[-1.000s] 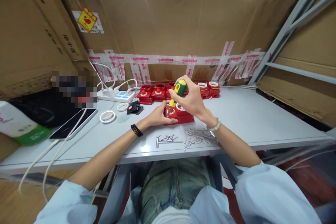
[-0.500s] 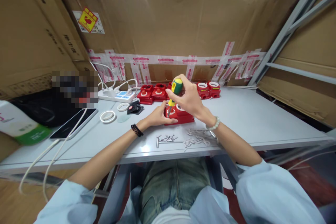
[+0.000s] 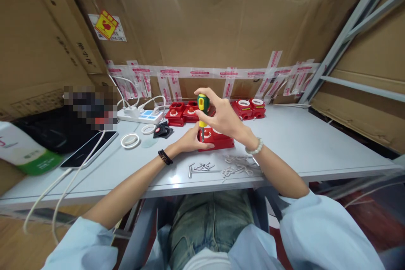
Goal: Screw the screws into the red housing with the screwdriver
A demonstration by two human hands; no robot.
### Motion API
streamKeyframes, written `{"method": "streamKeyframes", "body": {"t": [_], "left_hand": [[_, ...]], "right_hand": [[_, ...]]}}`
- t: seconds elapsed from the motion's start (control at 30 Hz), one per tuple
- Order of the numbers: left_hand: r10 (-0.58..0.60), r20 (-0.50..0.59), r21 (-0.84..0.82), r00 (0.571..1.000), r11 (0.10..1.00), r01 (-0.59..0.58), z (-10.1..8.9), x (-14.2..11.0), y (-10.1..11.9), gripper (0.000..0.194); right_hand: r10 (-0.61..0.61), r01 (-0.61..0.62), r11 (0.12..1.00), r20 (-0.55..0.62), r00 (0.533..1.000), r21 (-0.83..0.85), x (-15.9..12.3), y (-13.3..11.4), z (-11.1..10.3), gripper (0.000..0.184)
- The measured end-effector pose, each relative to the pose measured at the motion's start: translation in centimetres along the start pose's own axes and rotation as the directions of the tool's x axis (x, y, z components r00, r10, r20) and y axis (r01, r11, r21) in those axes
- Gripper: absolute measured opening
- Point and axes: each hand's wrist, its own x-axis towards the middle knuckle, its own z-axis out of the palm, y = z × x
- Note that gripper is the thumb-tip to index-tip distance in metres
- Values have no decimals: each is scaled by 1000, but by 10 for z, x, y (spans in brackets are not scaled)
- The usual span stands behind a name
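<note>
My right hand (image 3: 221,116) is closed round the green and yellow handle of a screwdriver (image 3: 202,109), which stands nearly upright with its tip down in a red plastic housing (image 3: 219,141) on the grey table (image 3: 303,143). My left hand (image 3: 190,138) grips the left side of that housing and holds it against the table. A white ring shows inside the housing beside the screwdriver shaft.
A row of further red housings (image 3: 183,113) stands behind, by the cardboard wall. Loose screws (image 3: 201,167) and metal clips (image 3: 238,165) lie near the front edge. To the left are white rings (image 3: 129,140), a power strip (image 3: 141,114), a tablet (image 3: 87,148) with cables and a black part (image 3: 162,130).
The screwdriver has swung from a tilt to nearly upright, its handle moving left. My right hand shifted left with it. The left hand and the housing stayed put.
</note>
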Motion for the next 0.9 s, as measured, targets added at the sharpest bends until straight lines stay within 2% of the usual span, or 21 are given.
{"method": "streamKeyframes", "body": {"t": [0.1, 0.17, 0.33, 0.53, 0.73, 0.9], "left_hand": [[20, -12, 25, 1000, 999, -19, 0, 0, 0, 74], [29, -24, 31, 999, 999, -28, 1, 1, 0, 76], [33, 6, -10, 999, 999, -33, 0, 0, 2, 68], [28, -23, 18, 999, 999, -28, 1, 0, 1, 70], [36, -8, -21, 999, 999, -36, 1, 0, 1, 69], [28, -18, -4, 999, 1000, -28, 0, 0, 1, 70]], "right_hand": [[3, -14, 988, -70, 998, -154, 0, -1, 4, 34], [-18, 2, 983, -84, 996, -185, 0, -2, 4, 34], [-47, 43, 997, 58, 997, 68, 0, 0, -2, 40], [22, -51, 977, -137, 990, -205, 0, 2, 8, 38], [-33, 33, 999, -21, 999, 27, -2, 2, 2, 39], [17, -41, 982, -129, 991, -184, -2, 5, 1, 41]]}}
